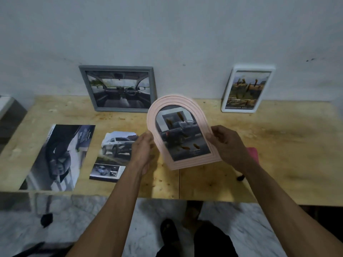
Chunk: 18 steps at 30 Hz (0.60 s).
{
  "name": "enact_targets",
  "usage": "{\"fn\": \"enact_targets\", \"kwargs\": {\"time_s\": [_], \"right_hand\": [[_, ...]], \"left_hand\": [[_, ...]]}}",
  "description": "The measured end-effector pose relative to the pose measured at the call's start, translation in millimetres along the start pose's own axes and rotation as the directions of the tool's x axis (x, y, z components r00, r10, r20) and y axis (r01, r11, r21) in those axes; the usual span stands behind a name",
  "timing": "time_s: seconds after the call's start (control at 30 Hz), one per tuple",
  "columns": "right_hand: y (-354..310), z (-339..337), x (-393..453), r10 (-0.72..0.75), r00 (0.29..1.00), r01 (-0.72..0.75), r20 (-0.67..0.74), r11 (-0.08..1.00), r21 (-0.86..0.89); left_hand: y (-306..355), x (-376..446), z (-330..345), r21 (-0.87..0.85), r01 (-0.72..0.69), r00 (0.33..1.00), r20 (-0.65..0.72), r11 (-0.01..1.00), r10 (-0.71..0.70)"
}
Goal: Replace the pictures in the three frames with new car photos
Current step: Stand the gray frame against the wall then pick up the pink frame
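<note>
the pink arched plastic frame (182, 132) is held up over the pale plywood bench (278, 145), tilted, between both hands. the right hand (228, 147) grips its right edge with thumb in front and fingers curled behind; the left hand (143, 151) lies against the left edge with its fingers fairly straight, steadying more than pinching. behind the glass shows a dark pickup photo, so this frame looks already refilled and probably only needs standing back by the wall.

the grey rectangular frame (118, 88) leans on the wall with a car interior picture inside, apparently done too. the white rounded frame (246, 89) at the far right holds a yellowish picture; whether that is a car i cannot tell, so it may be the one left.

two loose prints lie flat on the left: a dark car photo sheet (59, 156) and a white suv photo sheet (115, 154).
</note>
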State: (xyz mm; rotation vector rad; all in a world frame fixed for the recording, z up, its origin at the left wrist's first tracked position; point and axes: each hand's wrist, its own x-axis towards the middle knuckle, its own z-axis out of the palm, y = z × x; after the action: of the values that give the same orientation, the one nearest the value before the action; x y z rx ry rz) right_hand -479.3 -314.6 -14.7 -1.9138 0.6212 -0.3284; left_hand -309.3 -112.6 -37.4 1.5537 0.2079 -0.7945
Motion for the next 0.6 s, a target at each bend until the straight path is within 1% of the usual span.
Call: {"fn": "enact_targets", "kwargs": {"time_s": [0.07, 0.13, 0.2, 0.27, 0.3, 0.37, 0.43, 0.5, 0.6], "right_hand": [[0, 5, -15, -0.140, 0.988, 0.124, -0.059, 0.969, -0.214], [6, 12, -29, -0.293, 0.954, 0.240, -0.070, 0.880, -0.409], [16, 23, -42, -0.388, 0.920, 0.294, -0.050, 0.773, -0.563], [29, 36, -55, -0.441, 0.897, 0.316, -0.016, 0.666, -0.675], [37, 43, -62, -0.454, 0.891, 0.323, 0.005, 0.627, -0.709], [49, 56, -75, -0.471, 0.882, 0.343, 0.039, 0.581, -0.738], [60, 65, -83, -0.496, 0.865, 0.375, 0.069, 0.551, -0.746], [67, 73, -87, -0.500, 0.860, 0.399, 0.099, 0.538, -0.742], [83, 83, -94, -0.478, 0.864, 0.431, 0.158, 0.542, -0.721]], "left_hand": [[2, -3, -3, -0.016, 0.003, 0.999, -0.046, 1.000, -0.003], [8, -8, -2, -0.097, 0.006, 1.000, -0.022, 0.995, -0.008], [11, -10, 1, -0.128, 0.036, 0.999, -0.014, 0.991, -0.038], [10, -9, 6, -0.087, 0.083, 0.995, -0.042, 0.993, -0.087], [5, -6, 8, -0.051, 0.107, 0.991, -0.077, 0.993, -0.111], [-11, 2, 7, 0.046, 0.152, 0.975, -0.172, 0.987, -0.142], [-31, 12, 1, 0.161, 0.178, 0.960, -0.246, 0.971, -0.135], [-53, 25, -9, 0.260, 0.218, 0.949, -0.282, 0.941, -0.142], [-88, 48, -24, 0.357, 0.251, 0.941, -0.307, 0.900, -0.141]]}}
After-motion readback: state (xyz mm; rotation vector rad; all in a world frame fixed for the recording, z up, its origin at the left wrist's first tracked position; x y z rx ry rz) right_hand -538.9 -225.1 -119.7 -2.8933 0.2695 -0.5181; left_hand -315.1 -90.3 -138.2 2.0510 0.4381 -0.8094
